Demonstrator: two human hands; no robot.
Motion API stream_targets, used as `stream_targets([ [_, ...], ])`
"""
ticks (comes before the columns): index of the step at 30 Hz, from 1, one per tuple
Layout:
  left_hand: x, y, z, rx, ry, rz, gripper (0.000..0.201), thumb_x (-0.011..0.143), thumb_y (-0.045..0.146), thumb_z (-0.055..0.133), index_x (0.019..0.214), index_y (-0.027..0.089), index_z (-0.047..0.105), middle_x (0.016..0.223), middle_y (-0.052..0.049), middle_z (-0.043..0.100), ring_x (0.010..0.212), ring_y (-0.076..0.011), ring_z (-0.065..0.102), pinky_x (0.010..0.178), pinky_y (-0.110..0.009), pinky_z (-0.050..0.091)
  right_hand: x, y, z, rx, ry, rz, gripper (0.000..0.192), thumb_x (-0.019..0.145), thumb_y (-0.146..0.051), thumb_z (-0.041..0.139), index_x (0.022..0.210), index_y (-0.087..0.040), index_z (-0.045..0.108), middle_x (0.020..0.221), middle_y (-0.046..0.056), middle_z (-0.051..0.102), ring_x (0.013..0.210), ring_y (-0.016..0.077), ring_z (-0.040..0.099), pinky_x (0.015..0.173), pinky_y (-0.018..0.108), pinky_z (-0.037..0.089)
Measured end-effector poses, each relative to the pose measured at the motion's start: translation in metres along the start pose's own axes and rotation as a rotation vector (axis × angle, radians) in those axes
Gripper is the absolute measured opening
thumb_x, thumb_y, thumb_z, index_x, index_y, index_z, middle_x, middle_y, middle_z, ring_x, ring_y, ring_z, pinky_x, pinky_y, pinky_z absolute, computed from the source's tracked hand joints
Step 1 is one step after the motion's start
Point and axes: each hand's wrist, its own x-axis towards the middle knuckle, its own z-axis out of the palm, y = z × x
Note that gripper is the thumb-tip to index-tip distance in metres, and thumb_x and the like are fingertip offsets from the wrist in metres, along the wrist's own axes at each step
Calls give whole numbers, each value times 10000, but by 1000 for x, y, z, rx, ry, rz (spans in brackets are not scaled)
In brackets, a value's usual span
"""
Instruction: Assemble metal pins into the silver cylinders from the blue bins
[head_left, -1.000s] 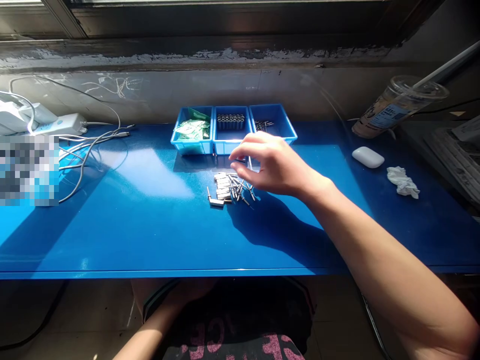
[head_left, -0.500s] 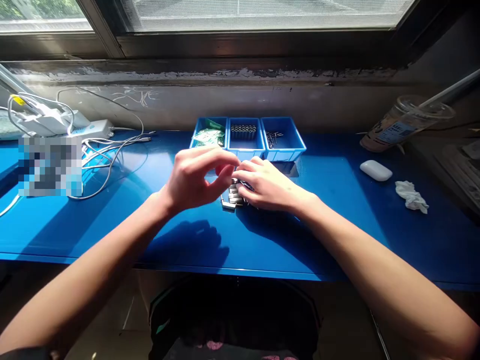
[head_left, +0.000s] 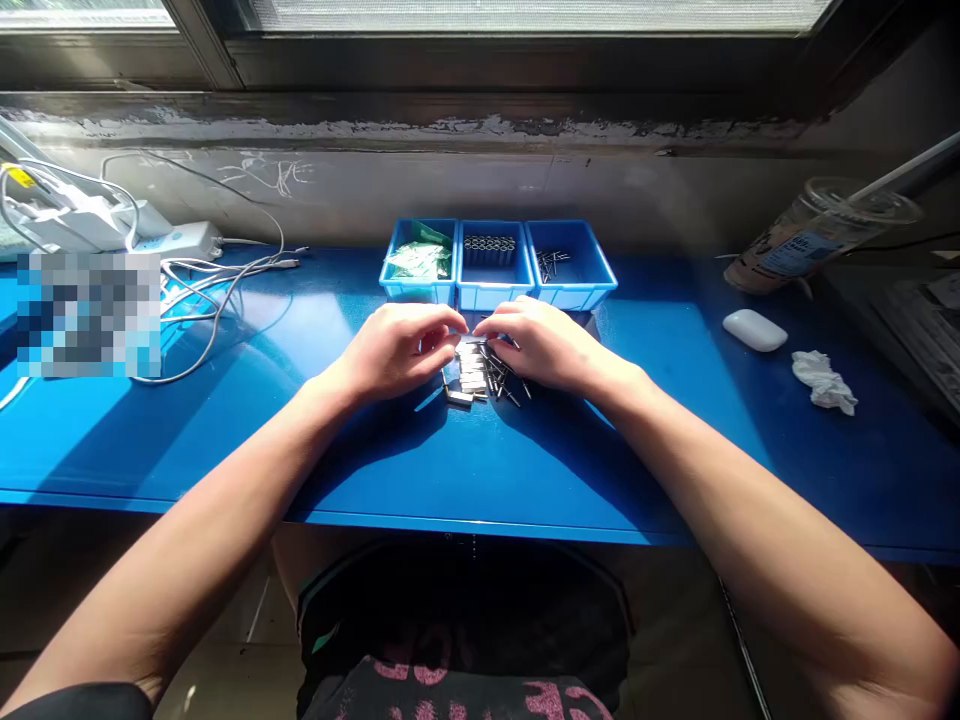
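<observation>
A small pile lies on the blue tabletop between my hands: short silvery metal pieces [head_left: 472, 370] stacked in a column, with thin dark metal pins [head_left: 501, 378] scattered along their right side. My left hand [head_left: 401, 350] is at the pile's upper left, fingers curved and thumb apart from them, with nothing visible in its grasp. From the right, my right hand [head_left: 544, 345] reaches over the top of the pins, its fingers bent and a little apart. Its fingertips are close to the left hand's, near the pile's far end. What the fingertips touch there is too small to tell.
Behind the hands stand three blue bins: the left one [head_left: 386, 275] with green-and-white packets, the middle one [head_left: 495, 295] with upright metal tubes, the right one [head_left: 577, 293] with pins. Cables [head_left: 217, 290] lie left. A cup [head_left: 795, 250], white case [head_left: 755, 330] and crumpled tissue [head_left: 823, 382] sit right.
My left hand has come down beside the pile. My right hand has drawn back up and right, uncovering the pins. The view has tilted slightly downward.
</observation>
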Motion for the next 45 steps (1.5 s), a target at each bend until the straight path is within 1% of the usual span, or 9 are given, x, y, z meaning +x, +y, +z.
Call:
stream_targets([
  [6, 0, -1, 0, 1, -21, -18, 233, 933, 255, 585, 1043, 150, 762, 794, -27, 716, 638, -119, 565, 624, -242, 444, -1, 0, -1, 1, 18, 42, 326, 962, -118, 595, 1219, -124, 795, 1116, 154, 765, 1021, 295, 672, 903, 411, 532],
  [13, 1, -1, 2, 6, -18, -24, 229, 940, 271, 590, 1034, 152, 762, 788, -32, 722, 638, -123, 569, 627, -248, 444, 0, 1, 1, 73, 13, 51, 304, 930, -125, 620, 1183, -138, 789, 1061, 119, 765, 967, 271, 669, 874, 390, 518],
  [18, 0, -2, 2, -3, -19, -27, 227, 941, 269, 595, 1040, 152, 762, 786, -27, 715, 636, -117, 567, 623, -242, 436, -1, 2, 2, 63, 25, 71, 296, 908, -125, 622, 1150, -144, 790, 1032, 113, 759, 963, 269, 665, 843, 373, 509],
  [28, 0, -2, 1, -4, -18, -43, 243, 959, 281, 592, 1056, 137, 763, 827, -37, 735, 648, -112, 567, 635, -249, 447, 1, 6, 8, 29, 39, 97, 266, 967, -144, 589, 1092, -144, 823, 1063, 124, 756, 990, 276, 688, 900, 386, 541],
  [32, -1, -2, 0, -11, -16, -39, 236, 958, 273, 593, 1058, 146, 765, 812, -30, 725, 642, -111, 565, 632, -251, 443, 2, 7, 7, 11, 35, 89, 327, 1002, -123, 533, 1190, -123, 801, 1133, 150, 763, 1057, 294, 700, 952, 412, 555],
  [35, -1, -2, 0, -13, -19, -44, 238, 959, 277, 597, 1069, 148, 765, 812, -27, 725, 643, -110, 568, 633, -251, 442, 1, 6, 4, -22, -8, 97, 358, 1015, -131, 514, 1266, -109, 770, 1198, 175, 750, 1097, 321, 693, 967, 451, 560],
  [38, -1, -2, 0, -8, -31, -44, 242, 956, 274, 596, 1071, 143, 764, 824, -32, 730, 656, -115, 575, 635, -250, 446, 1, 6, 3, -49, -47, 114, 369, 1014, -136, 519, 1303, -127, 749, 1236, 170, 737, 1128, 336, 678, 978, 471, 553],
  [43, -1, -2, 0, -8, -36, -45, 243, 949, 266, 600, 1079, 142, 763, 847, -37, 743, 663, -116, 586, 637, -249, 451, -2, 10, 6, -99, -91, 120, 410, 1047, -138, 436, 1362, -133, 698, 1200, 180, 694, 1100, 332, 642, 945, 465, 542],
  [45, -1, -2, 0, -8, -32, -49, 242, 947, 268, 601, 1080, 147, 764, 837, -32, 739, 657, -114, 583, 636, -250, 448, -3, 10, 5, -57, -88, 113, 410, 1052, -140, 423, 1365, -129, 688, 1186, 182, 666, 1070, 311, 635, 918, 439, 548],
])
